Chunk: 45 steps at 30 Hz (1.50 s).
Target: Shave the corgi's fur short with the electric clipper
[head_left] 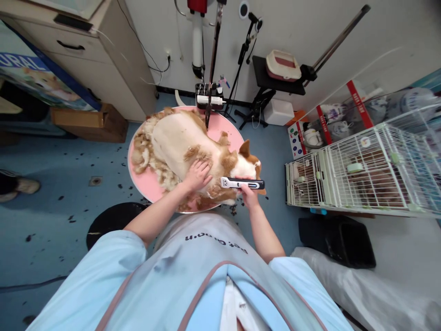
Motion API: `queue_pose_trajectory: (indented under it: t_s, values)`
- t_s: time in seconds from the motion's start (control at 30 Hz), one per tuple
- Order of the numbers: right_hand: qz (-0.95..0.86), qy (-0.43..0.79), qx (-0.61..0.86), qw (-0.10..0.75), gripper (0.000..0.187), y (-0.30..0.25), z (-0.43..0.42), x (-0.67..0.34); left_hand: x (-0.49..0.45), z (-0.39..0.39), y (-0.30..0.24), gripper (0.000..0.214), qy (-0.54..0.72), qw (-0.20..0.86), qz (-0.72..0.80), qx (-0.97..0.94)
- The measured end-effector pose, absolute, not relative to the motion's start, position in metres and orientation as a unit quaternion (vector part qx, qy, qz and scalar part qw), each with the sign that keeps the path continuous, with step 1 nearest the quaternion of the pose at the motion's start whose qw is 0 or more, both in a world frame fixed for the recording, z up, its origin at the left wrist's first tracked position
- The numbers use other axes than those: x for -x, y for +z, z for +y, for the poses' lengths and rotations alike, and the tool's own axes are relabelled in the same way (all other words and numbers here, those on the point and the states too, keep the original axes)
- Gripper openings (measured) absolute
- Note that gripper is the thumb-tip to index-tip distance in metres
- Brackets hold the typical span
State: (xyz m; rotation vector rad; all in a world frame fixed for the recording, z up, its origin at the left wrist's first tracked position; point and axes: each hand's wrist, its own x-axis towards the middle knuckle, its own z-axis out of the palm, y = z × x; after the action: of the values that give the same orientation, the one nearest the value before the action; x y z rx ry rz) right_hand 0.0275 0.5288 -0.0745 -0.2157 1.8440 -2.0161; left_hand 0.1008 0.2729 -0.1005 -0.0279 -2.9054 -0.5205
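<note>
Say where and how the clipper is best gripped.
Probably around the middle of the clipper, coming from the wearer's side, as the right hand does: its body is long and slim and lies crosswise, so a mid-body hold leaves both ends free.

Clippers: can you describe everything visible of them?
The clippers look like plastic: a slim body, silvery white at one end, with a small dark mark, and black toward the other. The right hand grips them crosswise, light end pointing left, by the dog's neck. Whether they touch fur is unclear.
</note>
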Motion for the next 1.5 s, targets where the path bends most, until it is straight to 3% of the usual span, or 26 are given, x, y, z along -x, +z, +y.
queue_pose_trajectory:
  t_s: [0.13, 0.3, 0.5, 0.7, 0.87, 1.07, 1.13, 1.23, 1.3, 1.5]
  values:
    - [0.67, -0.732, 0.044, 0.117, 0.039, -0.07, 0.527, -0.022, -0.101, 0.274, -0.1, 0.051, -0.179, 0.091, -0.979, 0.008]
    - [0.64, -0.727, 0.084, 0.236, 0.043, -0.065, 0.523, -0.028, -0.099, 0.273, -0.099, 0.051, -0.177, 0.081, -0.981, 0.0]
    - [0.677, -0.711, 0.092, 0.169, 0.035, -0.059, 0.543, -0.029, -0.098, 0.271, -0.1, 0.053, -0.174, 0.08, -0.981, -0.002]
    - [0.672, -0.674, 0.17, 0.255, 0.032, -0.056, 0.544, -0.037, -0.097, 0.271, -0.1, 0.051, -0.164, 0.087, -0.983, 0.003]
    - [0.68, -0.696, 0.135, 0.187, 0.032, -0.054, 0.552, -0.029, -0.097, 0.271, -0.098, 0.05, -0.167, 0.083, -0.982, 0.004]
    - [0.638, -0.653, 0.14, 0.383, 0.043, -0.054, 0.551, -0.049, -0.098, 0.271, -0.097, 0.05, -0.18, 0.081, -0.98, 0.005]
    - [0.633, -0.691, 0.089, 0.337, 0.045, -0.055, 0.558, -0.053, -0.098, 0.271, -0.098, 0.05, -0.179, 0.083, -0.98, 0.01]
    - [0.665, -0.725, 0.007, 0.176, 0.044, -0.058, 0.562, -0.048, -0.097, 0.269, -0.1, 0.049, -0.175, 0.086, -0.981, 0.017]
    - [0.701, -0.704, 0.005, 0.118, 0.039, -0.062, 0.558, -0.046, -0.096, 0.268, -0.099, 0.05, -0.173, 0.085, -0.981, 0.021]
    - [0.754, -0.639, 0.082, 0.131, 0.029, -0.072, 0.54, -0.068, -0.094, 0.263, -0.099, 0.051, -0.174, 0.081, -0.981, 0.031]
